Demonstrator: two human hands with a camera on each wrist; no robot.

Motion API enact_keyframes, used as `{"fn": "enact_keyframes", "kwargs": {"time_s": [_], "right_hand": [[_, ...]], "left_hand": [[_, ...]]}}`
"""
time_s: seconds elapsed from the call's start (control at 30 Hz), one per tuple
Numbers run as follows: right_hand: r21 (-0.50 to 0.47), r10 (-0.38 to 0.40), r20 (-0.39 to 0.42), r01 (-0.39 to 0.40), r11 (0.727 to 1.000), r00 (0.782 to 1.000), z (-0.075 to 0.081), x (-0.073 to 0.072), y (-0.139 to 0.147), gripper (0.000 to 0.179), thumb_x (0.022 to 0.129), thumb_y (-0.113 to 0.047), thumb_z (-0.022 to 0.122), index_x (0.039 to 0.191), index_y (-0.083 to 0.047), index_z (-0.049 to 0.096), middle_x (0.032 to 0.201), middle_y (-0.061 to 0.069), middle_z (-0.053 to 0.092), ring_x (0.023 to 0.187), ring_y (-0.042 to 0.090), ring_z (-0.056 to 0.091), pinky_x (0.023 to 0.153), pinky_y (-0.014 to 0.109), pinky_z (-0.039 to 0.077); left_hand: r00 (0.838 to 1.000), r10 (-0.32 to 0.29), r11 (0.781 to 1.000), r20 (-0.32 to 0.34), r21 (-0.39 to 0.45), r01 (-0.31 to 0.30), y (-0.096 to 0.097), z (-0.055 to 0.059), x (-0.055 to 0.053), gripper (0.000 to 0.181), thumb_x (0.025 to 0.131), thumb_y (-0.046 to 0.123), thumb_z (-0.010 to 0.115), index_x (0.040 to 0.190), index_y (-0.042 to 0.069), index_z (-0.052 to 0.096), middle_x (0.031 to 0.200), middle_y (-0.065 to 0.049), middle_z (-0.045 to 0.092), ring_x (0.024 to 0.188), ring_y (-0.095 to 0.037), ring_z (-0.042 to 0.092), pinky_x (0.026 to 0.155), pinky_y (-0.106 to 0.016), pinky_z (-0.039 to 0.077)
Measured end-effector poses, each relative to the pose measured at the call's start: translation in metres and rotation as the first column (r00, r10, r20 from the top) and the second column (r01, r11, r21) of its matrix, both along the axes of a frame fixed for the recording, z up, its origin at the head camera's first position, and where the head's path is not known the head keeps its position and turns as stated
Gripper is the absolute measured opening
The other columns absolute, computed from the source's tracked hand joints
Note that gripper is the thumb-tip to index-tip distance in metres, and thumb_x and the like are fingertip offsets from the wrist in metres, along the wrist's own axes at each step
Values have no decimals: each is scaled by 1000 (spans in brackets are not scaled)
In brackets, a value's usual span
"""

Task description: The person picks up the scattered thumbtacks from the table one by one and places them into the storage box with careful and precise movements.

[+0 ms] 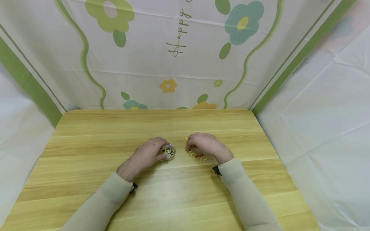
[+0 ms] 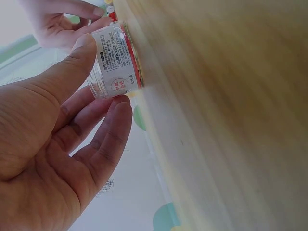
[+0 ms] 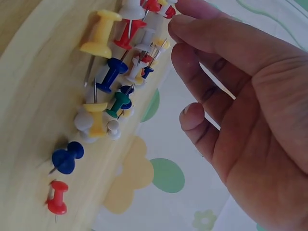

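Observation:
My left hand [image 1: 148, 152] holds a small clear round jar [image 2: 113, 62] between thumb and fingers. A white label with dark print and a red round mark covers the jar's side. Inside, mixed push pins [image 1: 168, 151] show through the open-looking top in the head view. My right hand [image 1: 203, 143] reaches down over loose push pins on the table, fingers bent. Its thumb and forefinger tips come close to a red and white push pin [image 3: 167, 10]; I cannot tell whether they pinch it. A yellow push pin [image 3: 101, 33] and a blue push pin [image 3: 111, 74] lie beside that hand.
Loose push pins spread under and around the right hand, including a red push pin [image 3: 57, 197] and a yellow push pin [image 1: 186, 138] beyond the fingers. The wooden table [image 1: 162, 199] ends at a flower-print cloth [image 1: 144, 48] behind, with white cloth at both sides.

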State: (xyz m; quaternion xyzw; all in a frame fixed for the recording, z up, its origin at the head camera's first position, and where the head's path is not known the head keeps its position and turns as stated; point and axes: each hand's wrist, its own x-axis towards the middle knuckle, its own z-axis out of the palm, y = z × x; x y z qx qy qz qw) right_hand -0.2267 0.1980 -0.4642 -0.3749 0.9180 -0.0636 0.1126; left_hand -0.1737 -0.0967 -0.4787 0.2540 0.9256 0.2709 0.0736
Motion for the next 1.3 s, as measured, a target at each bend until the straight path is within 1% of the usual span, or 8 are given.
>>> {"fn": "enact_keyframes", "kwargs": {"time_s": [0.17,0.4,0.53,0.7,0.93,1.03,1.2,1.3], "right_hand": [[9,-23,-4,23,1000,1000,-2,-1,1,29,105,-1,79,112,-26,93,119,-7,87,113,17,82,94,40,71],[-2,-63,-10,63,998,998,-3,-2,2,14,105,-14,89,113,-26,90,117,-9,84,107,14,80,93,41,70],[-12,-70,-12,70,997,997,-3,-1,0,14,105,-14,89,113,-25,89,117,-9,83,104,13,79,92,41,70],[5,-70,-21,70,998,997,-5,0,-4,10,107,-14,88,112,-22,88,117,-6,84,104,15,80,93,42,70],[27,-85,-53,87,996,995,-5,0,-5,8,106,-19,89,112,-24,88,118,-8,84,105,13,79,92,40,71],[22,-82,-69,84,996,994,-4,1,-6,7,106,-21,89,113,-24,88,118,-7,84,105,14,79,92,40,71],[2,-51,-110,52,999,993,0,4,-9,8,107,-25,88,114,-23,88,117,-6,84,104,14,79,90,38,71],[-14,-39,-136,37,999,990,2,6,-13,9,108,-25,87,116,-22,88,118,-6,85,105,14,80,90,37,71]], "left_hand": [[1000,1,1000,5,1,-1,0,0,0,51,100,22,95,143,5,75,135,-11,80,121,-29,78,111,-53,68],[1000,7,1000,9,2,-7,0,1,0,50,100,22,95,144,6,75,135,-11,80,122,-29,78,112,-54,67],[1000,5,1000,5,1,-5,1,1,0,51,100,22,95,143,6,75,134,-11,79,122,-29,78,112,-54,67],[1000,8,1000,9,-1,-7,1,1,1,51,100,21,95,144,6,75,134,-10,79,122,-29,78,113,-54,67],[1000,9,1000,-10,-6,-9,1,1,1,52,99,22,96,143,5,76,133,-10,80,120,-28,78,111,-52,67],[1000,7,1000,-17,-8,-7,1,1,1,52,99,22,96,143,5,76,133,-10,80,119,-27,78,110,-52,67],[1000,9,1000,-12,-11,-9,1,1,1,51,99,23,96,143,6,76,133,-10,80,119,-27,78,109,-52,68],[1000,10,1000,-6,-13,-10,1,1,1,51,100,23,96,143,6,76,133,-10,80,119,-26,78,109,-52,67]]}}
